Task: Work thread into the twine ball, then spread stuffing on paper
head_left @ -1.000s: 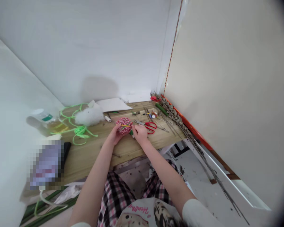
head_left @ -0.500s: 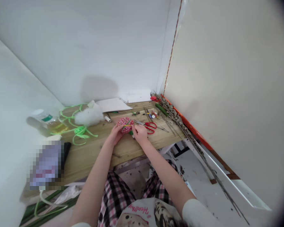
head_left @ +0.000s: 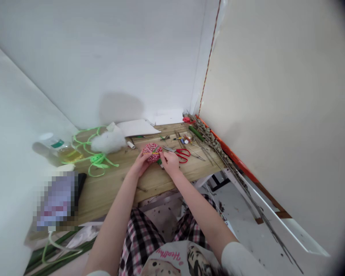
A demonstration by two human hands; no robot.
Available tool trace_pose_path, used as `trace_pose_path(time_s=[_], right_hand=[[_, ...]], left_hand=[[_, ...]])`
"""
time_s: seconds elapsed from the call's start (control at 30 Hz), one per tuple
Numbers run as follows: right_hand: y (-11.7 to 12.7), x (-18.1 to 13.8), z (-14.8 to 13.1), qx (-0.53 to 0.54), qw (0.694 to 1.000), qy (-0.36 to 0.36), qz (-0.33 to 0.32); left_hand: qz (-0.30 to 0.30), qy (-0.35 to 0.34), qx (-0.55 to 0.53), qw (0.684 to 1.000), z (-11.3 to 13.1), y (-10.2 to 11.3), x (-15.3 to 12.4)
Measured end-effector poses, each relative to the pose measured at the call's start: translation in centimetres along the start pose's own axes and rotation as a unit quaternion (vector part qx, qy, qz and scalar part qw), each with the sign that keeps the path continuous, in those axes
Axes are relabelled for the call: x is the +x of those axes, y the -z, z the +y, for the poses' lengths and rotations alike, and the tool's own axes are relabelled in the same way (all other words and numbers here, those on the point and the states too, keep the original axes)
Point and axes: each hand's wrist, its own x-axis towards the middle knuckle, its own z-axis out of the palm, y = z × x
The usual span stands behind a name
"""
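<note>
Red-and-white yarn round [head_left: 152, 147], flecked with green, sits between my two hands, just above the near middle part of the wooden desk [head_left: 109, 195]. My left hand [head_left: 140, 164] is clamped on its left side, thumb on the face; my right hand [head_left: 170, 162] has its fingers pinched together at the right edge, though I cannot tell whether they also hold the end of the thin yellow strip [head_left: 152, 153] crossing it. The body already looks full and rounded, so I judge the shaping well along and the handwork at the strip unfinished; how much remains, I cannot tell. Red-handled scissors [head_left: 178, 151] lie untouched just to the right. Farther left, fluffy white stuffing [head_left: 108, 141] rests loose near tangled bright-green cord [head_left: 97, 158], neither in my grip.
</note>
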Motion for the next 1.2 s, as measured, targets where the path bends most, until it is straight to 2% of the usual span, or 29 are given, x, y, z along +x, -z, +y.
trace_pose_path(time_s=[0.63, 0.9, 1.2], right_hand=[[0.0, -0.1, 0.06, -0.009, 1.0, -0.005, -0.027], [-0.11, 0.1, -0.14, -0.033, 0.998, 0.02, -0.048], [-0.2, 0.21, 0.02, -0.051, 0.996, 0.008, -0.068]], left_hand=[[0.003, 0.004, -0.02, 1.0, 0.32, -0.26, -0.14], [0.054, -0.02, 0.007, 0.998, 0.45, -0.56, -0.01], [0.082, -0.049, 0.035, 0.995, -0.02, -0.56, 0.45]])
